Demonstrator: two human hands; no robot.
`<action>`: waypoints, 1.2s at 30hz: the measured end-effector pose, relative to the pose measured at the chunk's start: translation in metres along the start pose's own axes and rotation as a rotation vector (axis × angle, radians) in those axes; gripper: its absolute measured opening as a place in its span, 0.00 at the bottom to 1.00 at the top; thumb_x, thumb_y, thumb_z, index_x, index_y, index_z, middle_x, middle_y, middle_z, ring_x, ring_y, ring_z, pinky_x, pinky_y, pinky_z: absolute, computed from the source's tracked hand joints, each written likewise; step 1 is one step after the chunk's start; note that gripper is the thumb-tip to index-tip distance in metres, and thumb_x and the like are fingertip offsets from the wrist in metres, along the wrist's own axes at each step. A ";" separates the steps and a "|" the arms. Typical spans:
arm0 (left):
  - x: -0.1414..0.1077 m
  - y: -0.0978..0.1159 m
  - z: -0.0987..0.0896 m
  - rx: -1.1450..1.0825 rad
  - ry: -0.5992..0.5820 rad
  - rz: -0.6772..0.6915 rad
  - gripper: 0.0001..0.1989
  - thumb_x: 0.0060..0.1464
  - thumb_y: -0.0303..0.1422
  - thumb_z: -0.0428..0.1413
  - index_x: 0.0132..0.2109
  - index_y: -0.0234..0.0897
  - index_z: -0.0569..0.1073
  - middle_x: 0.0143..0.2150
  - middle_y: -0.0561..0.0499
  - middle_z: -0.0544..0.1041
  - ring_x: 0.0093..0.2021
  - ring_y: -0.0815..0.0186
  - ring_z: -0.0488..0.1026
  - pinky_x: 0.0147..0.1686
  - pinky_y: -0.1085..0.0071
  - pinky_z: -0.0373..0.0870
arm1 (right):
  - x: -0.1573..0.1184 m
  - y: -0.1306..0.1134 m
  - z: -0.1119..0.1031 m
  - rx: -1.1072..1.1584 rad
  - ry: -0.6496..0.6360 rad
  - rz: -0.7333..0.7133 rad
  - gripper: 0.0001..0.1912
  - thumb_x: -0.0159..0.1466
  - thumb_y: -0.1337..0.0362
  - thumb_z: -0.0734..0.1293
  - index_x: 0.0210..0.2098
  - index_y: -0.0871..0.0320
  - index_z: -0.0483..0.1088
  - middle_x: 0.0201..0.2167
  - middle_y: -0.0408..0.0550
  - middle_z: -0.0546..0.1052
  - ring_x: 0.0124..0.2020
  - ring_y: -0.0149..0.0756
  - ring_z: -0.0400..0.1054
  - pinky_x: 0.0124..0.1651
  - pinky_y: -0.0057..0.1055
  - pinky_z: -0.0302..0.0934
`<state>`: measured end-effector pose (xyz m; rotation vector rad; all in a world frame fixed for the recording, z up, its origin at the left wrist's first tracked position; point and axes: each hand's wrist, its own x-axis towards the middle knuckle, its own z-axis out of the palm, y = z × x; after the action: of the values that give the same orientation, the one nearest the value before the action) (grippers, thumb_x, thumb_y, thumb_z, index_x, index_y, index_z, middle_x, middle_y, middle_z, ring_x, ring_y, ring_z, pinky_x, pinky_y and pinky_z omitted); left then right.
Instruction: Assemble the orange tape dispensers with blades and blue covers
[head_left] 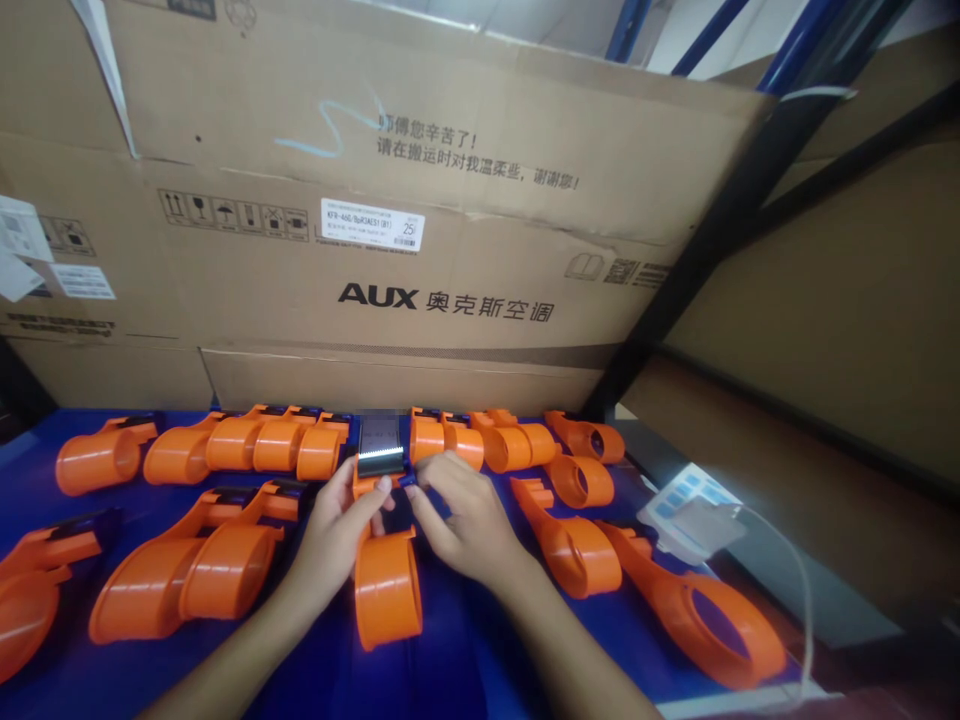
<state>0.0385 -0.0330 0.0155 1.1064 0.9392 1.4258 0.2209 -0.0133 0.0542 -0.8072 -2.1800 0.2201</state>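
Note:
An orange tape dispenser is held upright in front of me, its round hub toward me. At its far end are a dark flap and a toothed metal blade. My left hand is closed around its neck from the left, thumb on top. From the right, my right hand pinches at a small blue part beside the blade. Some of those fingertips are hidden, so I cannot tell whether the blue part is fixed to the dispenser.
Several more orange dispensers lie in rows on the blue surface. A white device with a cable sits at the right. Behind stands a large cardboard sheet, and a dark metal post rises at the right.

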 end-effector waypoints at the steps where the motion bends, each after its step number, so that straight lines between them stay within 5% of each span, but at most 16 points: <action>1: 0.000 0.000 0.000 0.000 0.003 -0.003 0.13 0.58 0.42 0.62 0.44 0.38 0.73 0.32 0.54 0.75 0.24 0.72 0.69 0.26 0.75 0.66 | 0.000 0.000 -0.001 -0.004 -0.015 -0.002 0.10 0.72 0.65 0.61 0.33 0.54 0.64 0.32 0.47 0.73 0.34 0.38 0.66 0.39 0.35 0.61; 16: -0.001 0.002 0.001 -0.061 -0.005 -0.042 0.12 0.58 0.40 0.63 0.41 0.37 0.73 0.30 0.54 0.75 0.24 0.73 0.68 0.27 0.76 0.66 | 0.002 -0.005 -0.009 0.073 -0.030 -0.003 0.10 0.71 0.62 0.63 0.32 0.54 0.66 0.34 0.49 0.74 0.36 0.41 0.67 0.42 0.39 0.62; 22: -0.004 0.010 0.004 -0.254 -0.053 -0.214 0.21 0.54 0.39 0.67 0.52 0.40 0.72 0.32 0.52 0.79 0.22 0.71 0.70 0.26 0.74 0.70 | 0.001 -0.002 -0.006 0.496 0.140 0.291 0.11 0.72 0.54 0.61 0.45 0.53 0.68 0.38 0.48 0.75 0.40 0.40 0.71 0.44 0.36 0.66; 25: -0.008 0.016 0.007 -0.312 -0.143 -0.300 0.34 0.52 0.37 0.68 0.64 0.43 0.67 0.31 0.50 0.80 0.24 0.65 0.76 0.28 0.70 0.73 | 0.003 -0.002 -0.003 0.734 0.017 0.409 0.19 0.72 0.50 0.61 0.57 0.50 0.65 0.45 0.48 0.76 0.47 0.41 0.72 0.50 0.38 0.66; 28: -0.014 0.022 0.010 -0.326 -0.216 -0.328 0.36 0.53 0.36 0.67 0.67 0.43 0.66 0.30 0.48 0.81 0.26 0.62 0.79 0.30 0.69 0.75 | 0.004 -0.004 0.000 0.901 -0.067 0.438 0.21 0.70 0.47 0.63 0.57 0.50 0.67 0.49 0.49 0.76 0.49 0.42 0.72 0.51 0.38 0.66; 32: -0.019 0.024 0.012 -0.331 -0.304 -0.322 0.36 0.50 0.34 0.70 0.65 0.44 0.69 0.45 0.41 0.83 0.34 0.57 0.83 0.34 0.65 0.78 | 0.004 -0.005 0.007 0.933 -0.011 0.495 0.21 0.68 0.45 0.66 0.52 0.51 0.65 0.39 0.46 0.75 0.38 0.38 0.72 0.42 0.34 0.66; 36: -0.016 0.017 0.011 -0.284 -0.239 -0.320 0.30 0.56 0.42 0.65 0.63 0.43 0.71 0.54 0.38 0.79 0.37 0.52 0.83 0.32 0.60 0.81 | 0.004 -0.003 0.016 0.867 0.010 0.474 0.21 0.65 0.45 0.70 0.46 0.52 0.63 0.33 0.42 0.72 0.33 0.34 0.68 0.37 0.30 0.63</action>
<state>0.0451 -0.0514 0.0328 0.8487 0.6828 1.0974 0.2057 -0.0115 0.0467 -0.7688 -1.5879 1.2817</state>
